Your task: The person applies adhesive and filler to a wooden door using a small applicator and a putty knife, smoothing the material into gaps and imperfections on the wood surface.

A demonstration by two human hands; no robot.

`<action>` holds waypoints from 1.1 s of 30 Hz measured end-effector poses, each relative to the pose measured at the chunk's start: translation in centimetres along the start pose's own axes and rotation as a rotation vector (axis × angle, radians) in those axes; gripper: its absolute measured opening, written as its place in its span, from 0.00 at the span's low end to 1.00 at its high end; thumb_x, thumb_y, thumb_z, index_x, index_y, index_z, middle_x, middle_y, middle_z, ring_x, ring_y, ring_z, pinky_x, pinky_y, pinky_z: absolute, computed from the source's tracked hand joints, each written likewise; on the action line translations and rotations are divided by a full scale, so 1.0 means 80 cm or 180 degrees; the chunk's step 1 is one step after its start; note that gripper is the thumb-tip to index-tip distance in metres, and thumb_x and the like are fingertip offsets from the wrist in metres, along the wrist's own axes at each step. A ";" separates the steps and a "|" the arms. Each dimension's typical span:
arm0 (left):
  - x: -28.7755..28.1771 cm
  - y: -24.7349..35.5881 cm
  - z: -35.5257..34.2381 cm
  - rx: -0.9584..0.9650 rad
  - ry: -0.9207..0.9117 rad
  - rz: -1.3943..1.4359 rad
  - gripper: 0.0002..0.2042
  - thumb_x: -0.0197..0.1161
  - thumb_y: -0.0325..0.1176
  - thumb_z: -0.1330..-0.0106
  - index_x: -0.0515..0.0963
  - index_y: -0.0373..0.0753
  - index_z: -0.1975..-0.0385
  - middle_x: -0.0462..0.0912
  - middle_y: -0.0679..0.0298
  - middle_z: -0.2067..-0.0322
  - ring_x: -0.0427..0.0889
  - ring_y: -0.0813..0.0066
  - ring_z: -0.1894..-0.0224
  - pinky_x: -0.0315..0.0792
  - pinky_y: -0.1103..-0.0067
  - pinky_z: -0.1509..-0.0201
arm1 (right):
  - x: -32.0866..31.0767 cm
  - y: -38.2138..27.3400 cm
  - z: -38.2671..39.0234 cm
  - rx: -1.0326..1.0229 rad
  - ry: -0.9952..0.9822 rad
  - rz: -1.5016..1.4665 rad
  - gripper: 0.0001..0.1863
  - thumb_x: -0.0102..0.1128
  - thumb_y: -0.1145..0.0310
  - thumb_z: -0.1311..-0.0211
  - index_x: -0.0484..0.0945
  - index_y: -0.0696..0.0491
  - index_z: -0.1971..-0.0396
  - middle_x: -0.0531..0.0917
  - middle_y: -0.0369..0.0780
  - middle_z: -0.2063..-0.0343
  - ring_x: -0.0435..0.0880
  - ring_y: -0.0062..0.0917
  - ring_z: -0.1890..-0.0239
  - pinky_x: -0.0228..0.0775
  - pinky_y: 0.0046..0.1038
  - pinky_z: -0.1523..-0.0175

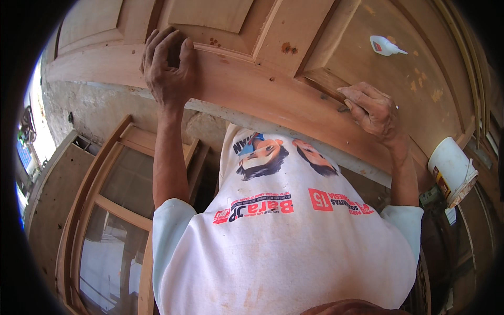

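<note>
A brown wooden panel door [236, 79] lies flat before me, with raised panels and a long rail along its near edge. My left hand [168, 68] rests on that rail, fingers curled and thumb apart; the gap between them is dark, and what they close round cannot be made out. Farther right, my right hand [373, 110] is pinched above the rail beside a panel's corner. Whatever its fingertips hold is hidden or too small to name. Small dark bits lie on the wood beneath them. A white glue bottle [386, 46] with a pointed nozzle lies on the right panel.
A white bucket [451, 168] with a stained rim stands at the door's right end. Wooden frames with glass panes [113, 247] lean at the lower left, near a grey wall [68, 105]. Dark stains and pale patches mark the door's surface.
</note>
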State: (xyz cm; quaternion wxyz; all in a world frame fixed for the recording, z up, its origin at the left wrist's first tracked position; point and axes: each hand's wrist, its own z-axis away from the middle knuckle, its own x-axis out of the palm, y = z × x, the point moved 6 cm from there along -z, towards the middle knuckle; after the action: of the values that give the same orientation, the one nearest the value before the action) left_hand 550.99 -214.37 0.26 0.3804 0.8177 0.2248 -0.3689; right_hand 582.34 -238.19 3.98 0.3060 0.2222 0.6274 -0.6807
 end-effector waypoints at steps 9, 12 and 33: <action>0.005 0.011 -0.001 0.0122 0.0016 0.0099 0.13 0.75 0.38 0.37 0.87 0.44 0.55 0.88 0.67 0.49 0.80 0.62 0.36 0.67 0.64 0.30 | 0.012 -0.016 0.006 -0.0627 0.0014 0.1052 0.16 0.68 0.77 0.44 0.84 0.54 0.53 0.86 0.40 0.65 0.86 0.31 0.66 0.81 0.32 0.65; 0.007 0.010 0.001 0.0100 0.0022 0.0091 0.13 0.75 0.38 0.37 0.87 0.44 0.55 0.88 0.67 0.49 0.80 0.61 0.37 0.67 0.64 0.30 | 0.018 -0.024 0.009 -0.0693 0.0163 0.1450 0.16 0.68 0.76 0.42 0.84 0.54 0.53 0.86 0.40 0.65 0.85 0.31 0.65 0.80 0.33 0.65; -0.001 0.022 -0.005 0.0065 -0.0279 -0.0133 0.11 0.71 0.35 0.34 0.86 0.41 0.54 0.85 0.62 0.45 0.78 0.60 0.35 0.65 0.64 0.29 | 0.020 -0.003 0.009 -0.0213 0.0538 0.0297 0.11 0.66 0.74 0.38 0.86 0.50 0.55 0.84 0.37 0.69 0.87 0.31 0.70 0.81 0.32 0.67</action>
State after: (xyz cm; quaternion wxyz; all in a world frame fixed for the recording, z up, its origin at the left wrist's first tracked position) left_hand 552.26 -215.11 1.30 0.3738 0.7998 0.2211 -0.4144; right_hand 581.07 -239.16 3.16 0.2906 0.2975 0.6623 -0.6232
